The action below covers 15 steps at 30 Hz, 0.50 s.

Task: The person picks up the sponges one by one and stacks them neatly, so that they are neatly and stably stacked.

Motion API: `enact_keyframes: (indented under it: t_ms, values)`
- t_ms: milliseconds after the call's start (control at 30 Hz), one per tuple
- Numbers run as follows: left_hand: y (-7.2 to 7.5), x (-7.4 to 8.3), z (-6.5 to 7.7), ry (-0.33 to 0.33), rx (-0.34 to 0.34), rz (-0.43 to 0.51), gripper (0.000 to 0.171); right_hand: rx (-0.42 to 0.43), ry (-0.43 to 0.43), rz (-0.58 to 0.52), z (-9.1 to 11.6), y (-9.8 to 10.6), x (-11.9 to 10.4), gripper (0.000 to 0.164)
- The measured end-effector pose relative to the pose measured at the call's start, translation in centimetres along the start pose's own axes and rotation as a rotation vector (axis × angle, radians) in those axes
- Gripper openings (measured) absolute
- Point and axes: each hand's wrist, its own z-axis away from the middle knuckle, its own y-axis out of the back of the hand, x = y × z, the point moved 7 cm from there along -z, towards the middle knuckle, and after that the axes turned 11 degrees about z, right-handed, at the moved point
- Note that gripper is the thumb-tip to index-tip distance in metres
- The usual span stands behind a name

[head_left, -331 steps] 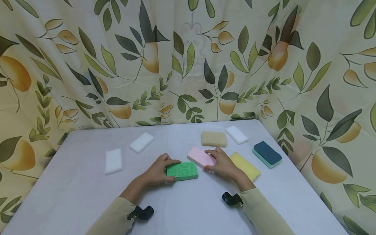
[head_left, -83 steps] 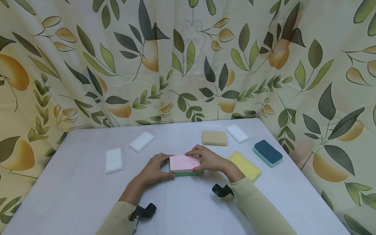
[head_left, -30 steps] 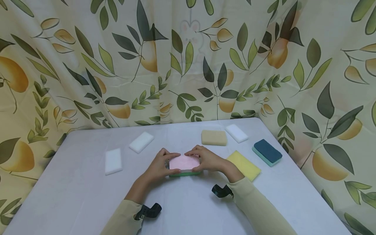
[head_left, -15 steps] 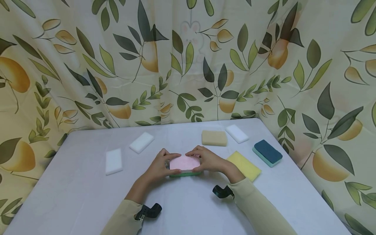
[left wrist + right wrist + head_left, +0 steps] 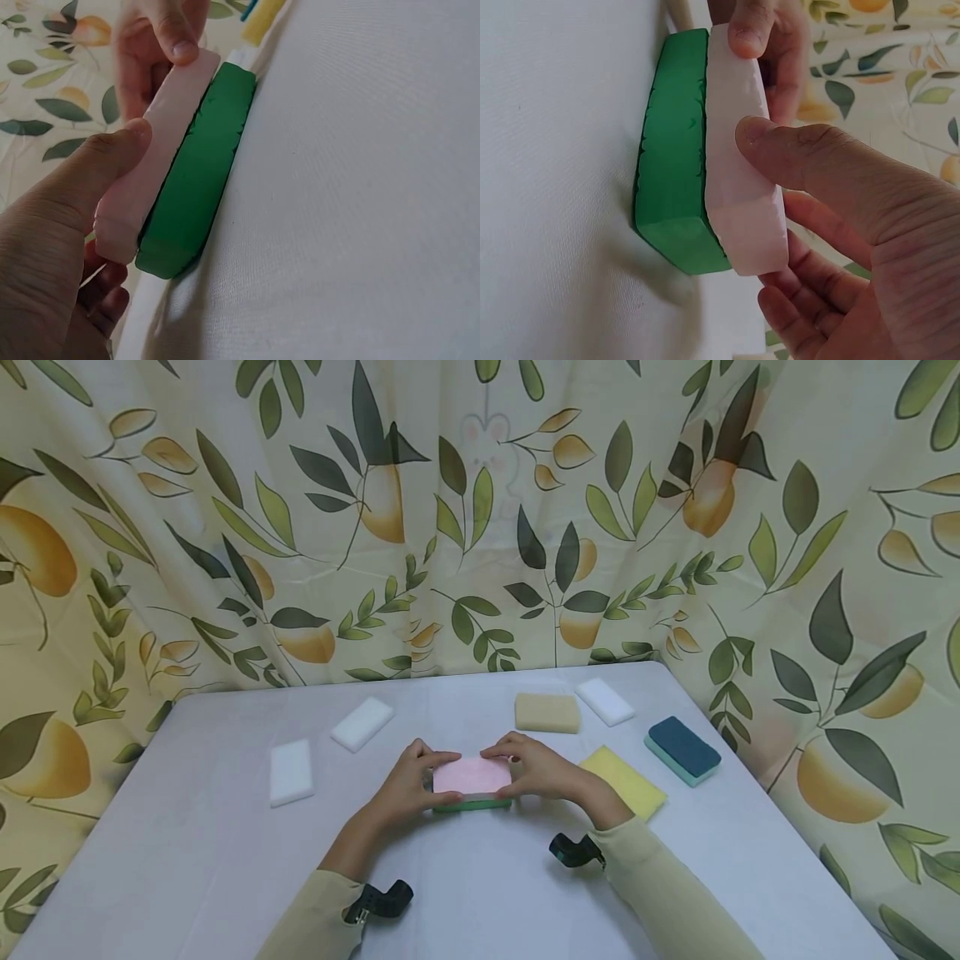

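A pink sponge (image 5: 471, 777) lies flat on top of a green sponge (image 5: 472, 806) at the middle of the table, their edges nearly lined up. My left hand (image 5: 403, 785) grips the pink sponge's left end, thumb on the near side and fingers at the far side. At the other end my right hand (image 5: 551, 774) holds the same sponge between thumb and fingers. In the left wrist view the green sponge (image 5: 199, 172) rests on the cloth below the pink one (image 5: 161, 150). Both thumbs press the pink side in the right wrist view, above the green sponge (image 5: 676, 150).
Two white sponges (image 5: 291, 772) lie at the left. Toward the back right are a beige sponge (image 5: 547, 713) and another white sponge (image 5: 604, 702). A yellow sponge (image 5: 624, 782) sits beside my right forearm, with a dark blue and teal sponge (image 5: 682, 751) farther right. A patterned curtain (image 5: 480, 527) hangs behind.
The pink sponge was carried from the right onto the green one. My left hand shifted from the green sponge to the pink one. Lately only my right hand has moved slightly right.
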Motion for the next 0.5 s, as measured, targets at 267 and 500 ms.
enact_keyframes:
  t_ms: [267, 500]
  values:
    - [0.0, 0.2, 0.1, 0.0, 0.009, 0.03, 0.064, 0.018, -0.024, -0.015, 0.9, 0.5, 0.7, 0.058]
    - [-0.1, 0.2, 0.3, -0.046, 0.012, 0.044, 0.065, 0.055, -0.065, 0.006, 2.3, 1.5, 1.8, 0.057]
